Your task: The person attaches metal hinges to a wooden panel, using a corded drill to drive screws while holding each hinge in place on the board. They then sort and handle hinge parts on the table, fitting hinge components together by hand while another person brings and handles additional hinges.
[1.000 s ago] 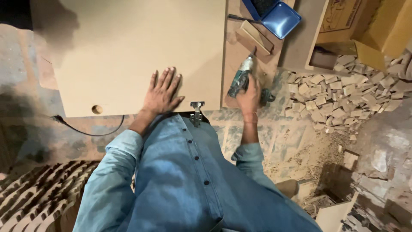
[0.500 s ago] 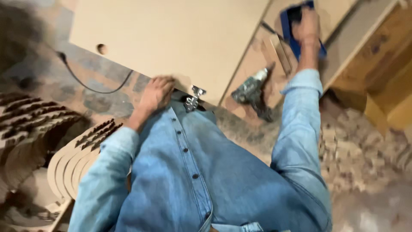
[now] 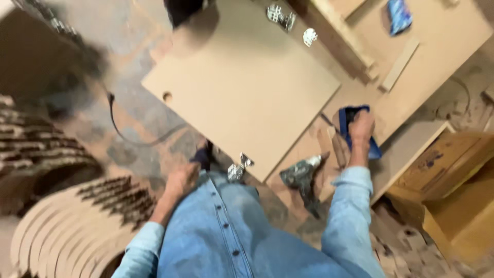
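Observation:
My right hand (image 3: 362, 126) reaches forward into a small blue tray (image 3: 373, 149) on the wooden surface, with its fingers hidden inside. A grey-green power drill (image 3: 301, 177) lies loose just left of that arm. My left hand (image 3: 180, 183) is pulled back near my body, off the large pale board (image 3: 242, 87), and is blurred. A metal hinge (image 3: 239, 167) sits at the board's near edge, and a round hole (image 3: 167, 96) is cut at its left corner. I wear a denim shirt (image 3: 226, 237).
A black cable (image 3: 128, 136) trails on the floor left of the board. Stacked curved wooden pieces (image 3: 77, 226) fill the lower left. A cardboard box (image 3: 447, 164) stands at right. Two more hinges (image 3: 280, 15), a wood strip (image 3: 399, 64) and a blue packet (image 3: 399, 15) lie beyond.
My right hand let go of the drill and reached to the blue tray. My left hand came off the board and drew back. The view swung left.

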